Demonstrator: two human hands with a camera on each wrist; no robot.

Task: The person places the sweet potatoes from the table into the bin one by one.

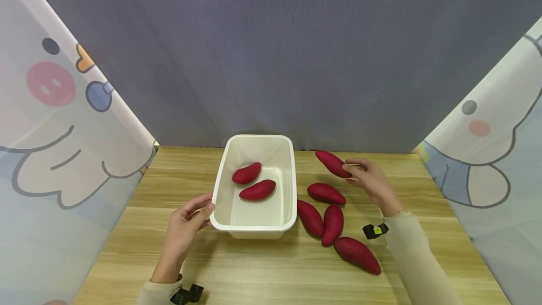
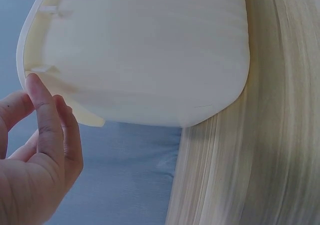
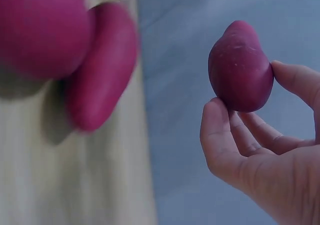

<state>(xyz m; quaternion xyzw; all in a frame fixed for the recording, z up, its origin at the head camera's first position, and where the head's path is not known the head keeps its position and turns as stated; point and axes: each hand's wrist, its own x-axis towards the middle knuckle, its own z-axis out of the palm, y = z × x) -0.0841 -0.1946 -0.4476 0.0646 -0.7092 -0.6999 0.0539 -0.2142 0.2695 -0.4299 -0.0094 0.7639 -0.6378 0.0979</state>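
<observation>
The left hand (image 1: pixel 186 225) pinches a white tub (image 1: pixel 254 228) at its near left corner. 2 red sweet potatoes (image 1: pixel 257 190) lie in the tub. The right hand (image 1: pixel 373 182) holds 1 red sweet potato (image 1: pixel 331 163) by its end, up in the air to the right of the tub. 4 other red sweet potatoes (image 1: pixel 333 225) lie on the wooden desk (image 1: pixel 262 272), on the tub's right side.

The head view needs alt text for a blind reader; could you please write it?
A person's right hand holds a red sweet potato to the right of a white bin that the left hand grips. Two more sweet potatoes lie inside the bin, and four others lie on the wood-grain table.
</observation>
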